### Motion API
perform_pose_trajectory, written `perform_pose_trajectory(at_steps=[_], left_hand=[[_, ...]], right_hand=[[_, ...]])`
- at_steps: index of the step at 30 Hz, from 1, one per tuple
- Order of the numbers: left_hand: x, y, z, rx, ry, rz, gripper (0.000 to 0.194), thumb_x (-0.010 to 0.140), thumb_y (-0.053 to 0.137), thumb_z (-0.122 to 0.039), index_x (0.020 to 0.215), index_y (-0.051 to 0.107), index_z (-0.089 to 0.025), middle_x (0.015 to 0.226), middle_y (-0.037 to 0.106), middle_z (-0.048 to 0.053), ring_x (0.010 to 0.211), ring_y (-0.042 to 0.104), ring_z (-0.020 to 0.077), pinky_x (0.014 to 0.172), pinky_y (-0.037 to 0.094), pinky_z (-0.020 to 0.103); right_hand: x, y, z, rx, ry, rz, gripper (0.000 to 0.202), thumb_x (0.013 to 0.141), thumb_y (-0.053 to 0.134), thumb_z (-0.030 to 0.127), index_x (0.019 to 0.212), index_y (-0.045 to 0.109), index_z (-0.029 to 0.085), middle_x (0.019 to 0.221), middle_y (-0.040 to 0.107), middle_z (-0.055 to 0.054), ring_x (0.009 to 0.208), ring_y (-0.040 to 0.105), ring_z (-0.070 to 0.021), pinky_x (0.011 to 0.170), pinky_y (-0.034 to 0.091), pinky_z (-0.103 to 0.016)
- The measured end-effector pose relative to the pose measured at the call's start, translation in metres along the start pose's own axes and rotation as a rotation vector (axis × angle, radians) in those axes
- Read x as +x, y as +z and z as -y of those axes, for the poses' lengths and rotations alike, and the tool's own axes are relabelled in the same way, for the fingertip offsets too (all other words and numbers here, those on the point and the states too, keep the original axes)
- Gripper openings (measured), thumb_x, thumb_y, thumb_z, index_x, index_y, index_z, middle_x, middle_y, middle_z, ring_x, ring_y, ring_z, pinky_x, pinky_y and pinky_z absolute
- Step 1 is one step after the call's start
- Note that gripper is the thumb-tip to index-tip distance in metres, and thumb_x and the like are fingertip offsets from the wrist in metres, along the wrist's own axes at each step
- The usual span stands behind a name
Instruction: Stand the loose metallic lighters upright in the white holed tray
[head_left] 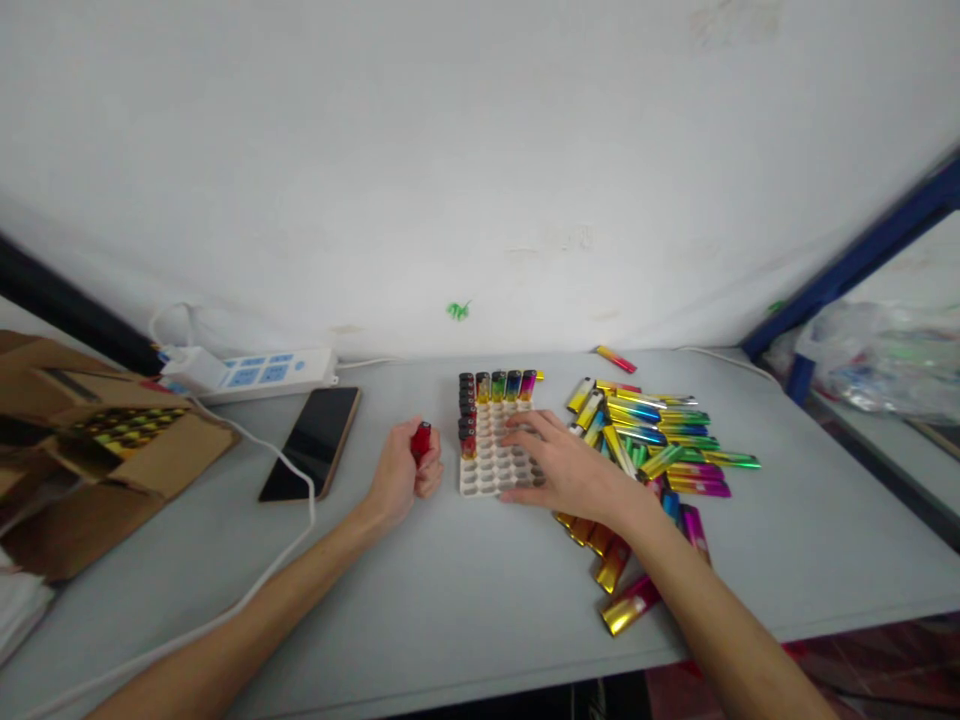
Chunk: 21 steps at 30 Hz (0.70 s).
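Note:
My left hand (411, 465) is closed around a red lighter (421, 438), its dark top sticking out above the fingers. To its right is a white tray (480, 483) with rows of holes. Upright lighters (498, 386) fill its far row, and more dark-topped ones (468, 425) line its left column. Over the tray's right side hovers my right hand (566, 465), fingers spread and nothing visible in them; whether the fingertips touch the tray I cannot tell. Right of the tray lies a loose pile of shiny, many-coloured flat sleeves (637, 420), partly hidden by my right forearm.
A phone (315, 440) lies left of my left hand, with a white cable (311, 500) running past it. Behind stands a power strip (281, 372). An open cardboard box (142, 480) is at far left, and plastic bags (885, 350) are at far right.

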<state>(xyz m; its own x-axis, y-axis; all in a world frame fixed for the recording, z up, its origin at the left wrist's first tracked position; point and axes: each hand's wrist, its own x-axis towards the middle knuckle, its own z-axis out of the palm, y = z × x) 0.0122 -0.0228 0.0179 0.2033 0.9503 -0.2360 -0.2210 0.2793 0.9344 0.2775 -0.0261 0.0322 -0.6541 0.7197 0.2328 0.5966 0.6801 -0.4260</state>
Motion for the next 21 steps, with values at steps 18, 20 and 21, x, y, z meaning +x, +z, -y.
perform_pose_trajectory(at_steps=[18,20,21], left_hand=[[-0.015,0.005,-0.014,0.248,0.439,-0.092,0.046,0.093,0.081,-0.067,0.097,0.071,-0.023,0.097,0.067,0.003,0.083,0.065,0.0194,0.073,0.059,0.032],[-0.018,0.003,-0.014,0.436,0.567,-0.128,0.034,0.095,0.083,-0.056,0.096,0.079,-0.022,0.105,0.068,0.007,0.099,0.066,0.0237,0.087,0.059,0.035],[-0.019,0.002,-0.014,0.532,0.639,-0.136,0.028,0.096,0.081,-0.051,0.098,0.082,-0.023,0.105,0.069,0.008,0.101,0.066,0.0245,0.09,0.059,0.037]], right_hand=[[0.002,-0.001,0.001,0.011,0.019,0.007,0.061,0.088,0.094,0.045,0.138,0.069,0.019,0.147,0.063,-0.017,0.142,0.058,-0.0371,0.122,0.052,-0.061],[0.002,-0.002,0.002,-0.001,0.021,0.013,0.059,0.089,0.093,0.045,0.136,0.069,0.019,0.146,0.063,-0.017,0.14,0.058,-0.0373,0.12,0.053,-0.061],[0.002,-0.002,0.002,-0.009,0.019,0.019,0.057,0.09,0.092,0.047,0.135,0.07,0.019,0.146,0.063,-0.017,0.14,0.058,-0.0374,0.119,0.054,-0.061]])
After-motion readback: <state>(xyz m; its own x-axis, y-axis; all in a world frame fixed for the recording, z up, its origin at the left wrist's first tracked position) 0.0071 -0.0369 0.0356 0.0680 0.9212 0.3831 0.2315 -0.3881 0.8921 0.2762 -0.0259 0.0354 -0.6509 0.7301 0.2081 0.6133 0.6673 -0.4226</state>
